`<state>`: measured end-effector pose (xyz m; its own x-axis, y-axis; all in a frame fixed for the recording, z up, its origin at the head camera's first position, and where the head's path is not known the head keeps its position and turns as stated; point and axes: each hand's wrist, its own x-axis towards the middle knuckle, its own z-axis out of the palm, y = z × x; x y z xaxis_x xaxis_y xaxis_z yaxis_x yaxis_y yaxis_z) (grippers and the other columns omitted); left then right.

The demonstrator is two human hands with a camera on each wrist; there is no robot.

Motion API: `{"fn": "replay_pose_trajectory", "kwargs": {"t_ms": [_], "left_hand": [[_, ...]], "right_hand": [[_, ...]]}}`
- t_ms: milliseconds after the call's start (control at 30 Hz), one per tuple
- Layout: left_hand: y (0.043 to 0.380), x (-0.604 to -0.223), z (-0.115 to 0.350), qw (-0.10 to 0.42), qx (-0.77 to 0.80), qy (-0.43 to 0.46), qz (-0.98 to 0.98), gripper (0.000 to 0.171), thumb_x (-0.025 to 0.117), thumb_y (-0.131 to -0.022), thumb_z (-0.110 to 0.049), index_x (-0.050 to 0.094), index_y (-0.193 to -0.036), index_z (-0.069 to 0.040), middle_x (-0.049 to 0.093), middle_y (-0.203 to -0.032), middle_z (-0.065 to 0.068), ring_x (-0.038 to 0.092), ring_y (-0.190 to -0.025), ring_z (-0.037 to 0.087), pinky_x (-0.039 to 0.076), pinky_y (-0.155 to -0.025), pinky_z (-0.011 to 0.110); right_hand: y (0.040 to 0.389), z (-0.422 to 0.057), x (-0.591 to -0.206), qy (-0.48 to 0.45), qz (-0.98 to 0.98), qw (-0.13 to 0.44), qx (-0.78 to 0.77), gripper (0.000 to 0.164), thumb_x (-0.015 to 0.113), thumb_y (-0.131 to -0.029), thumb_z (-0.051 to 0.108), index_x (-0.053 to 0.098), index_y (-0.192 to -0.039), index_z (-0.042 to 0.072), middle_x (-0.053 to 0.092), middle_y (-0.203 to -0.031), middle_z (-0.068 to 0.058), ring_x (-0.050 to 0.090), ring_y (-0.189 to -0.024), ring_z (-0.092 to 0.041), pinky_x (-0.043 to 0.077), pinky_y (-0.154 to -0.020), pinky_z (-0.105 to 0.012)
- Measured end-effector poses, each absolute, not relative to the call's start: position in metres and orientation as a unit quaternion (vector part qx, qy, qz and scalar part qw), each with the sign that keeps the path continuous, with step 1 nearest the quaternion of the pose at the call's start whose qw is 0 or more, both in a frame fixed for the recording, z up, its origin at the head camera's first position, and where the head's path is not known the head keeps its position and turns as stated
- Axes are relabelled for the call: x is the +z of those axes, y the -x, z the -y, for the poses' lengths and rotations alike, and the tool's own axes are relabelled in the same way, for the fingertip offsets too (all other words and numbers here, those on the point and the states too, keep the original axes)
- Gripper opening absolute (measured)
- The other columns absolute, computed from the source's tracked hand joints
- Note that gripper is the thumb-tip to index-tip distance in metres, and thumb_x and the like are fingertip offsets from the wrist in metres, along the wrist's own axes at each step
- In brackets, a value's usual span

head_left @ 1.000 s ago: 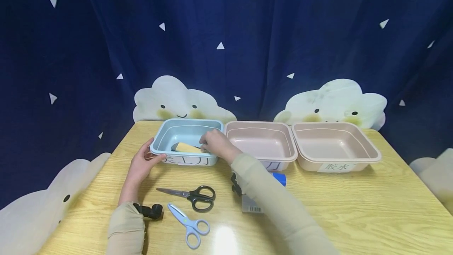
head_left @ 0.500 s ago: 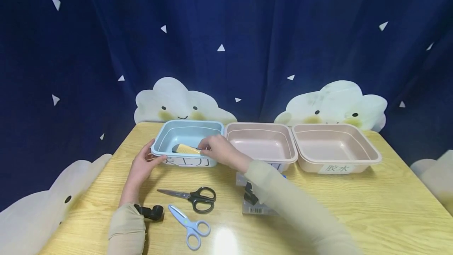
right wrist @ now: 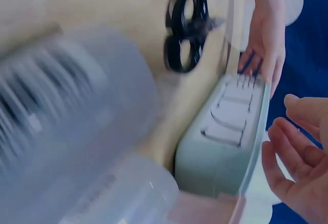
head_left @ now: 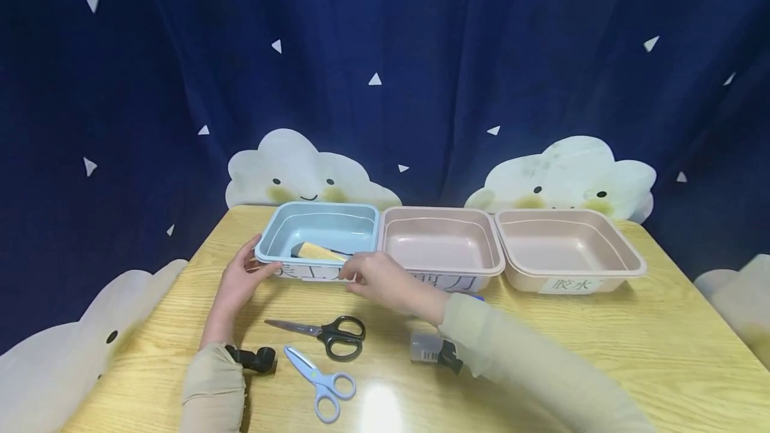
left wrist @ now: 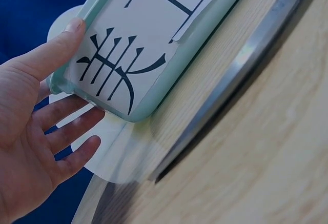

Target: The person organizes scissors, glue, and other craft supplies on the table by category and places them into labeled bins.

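A blue plastic bin (head_left: 319, 210) with a white label stands at the back left. My left hand (head_left: 242, 280) holds its left front corner; in the left wrist view the thumb lies over the rim and the other fingers spread below it. Inside the bin lies a yellow-handled utility knife (head_left: 319, 252), with a thin dark item (head_left: 339, 252) beside it. My right hand (head_left: 385, 279) is just in front of the bin's right front corner. In the right wrist view its fingers are loosely bent, with nothing between them.
Two pinkish bins (head_left: 442, 210) (head_left: 571, 213) stand to the right. Nearer me lie black-handled scissors (head_left: 343, 338) and light blue scissors (head_left: 325, 386). A clear bottle (head_left: 424, 347) with a barcode and another clear bottle (right wrist: 138, 193) lie under my right forearm.
My right hand has come out of the blue bin, over its front rim and towards me. The yellow-handled knife stays inside. My left hand has kept its place on the corner.
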<state>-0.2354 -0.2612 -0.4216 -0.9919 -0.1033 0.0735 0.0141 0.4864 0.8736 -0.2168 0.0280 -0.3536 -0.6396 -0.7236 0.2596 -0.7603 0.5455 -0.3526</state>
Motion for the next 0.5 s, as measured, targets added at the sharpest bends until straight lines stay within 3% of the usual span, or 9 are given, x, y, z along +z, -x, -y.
{"fn": "replay_pose_trajectory", "kwargs": {"t_ms": [367, 500], "left_hand": [[0.235, -0.422, 0.262, 0.053, -0.509, -0.034, 0.858, 0.09, 0.07, -0.076, -0.042, 0.018, -0.146, -0.021, 0.039, -0.139, 0.019, 0.042, -0.121, 0.036, 0.039, -0.096, 0.048], [0.235, -0.422, 0.261, 0.058, -0.507, -0.03, 0.86, 0.089, 0.07, -0.076, -0.041, 0.019, -0.146, -0.021, 0.039, -0.138, 0.02, 0.043, -0.119, 0.035, 0.04, -0.095, 0.048]], "right_hand": [[0.194, -0.02, -0.378, -0.402, 0.895, -0.02, 0.194, 0.029, 0.072, -0.077, 0.021, 0.066, -0.104, 0.013, 0.066, -0.1, 0.0, 0.062, -0.081, -0.011, 0.045, -0.067, -0.013], [0.191, -0.017, -0.386, -0.398, 0.9, -0.037, 0.176, 0.034, 0.072, -0.076, 0.023, 0.065, -0.108, 0.014, 0.064, -0.105, 0.0, 0.061, -0.086, -0.01, 0.047, -0.073, -0.016]]}}
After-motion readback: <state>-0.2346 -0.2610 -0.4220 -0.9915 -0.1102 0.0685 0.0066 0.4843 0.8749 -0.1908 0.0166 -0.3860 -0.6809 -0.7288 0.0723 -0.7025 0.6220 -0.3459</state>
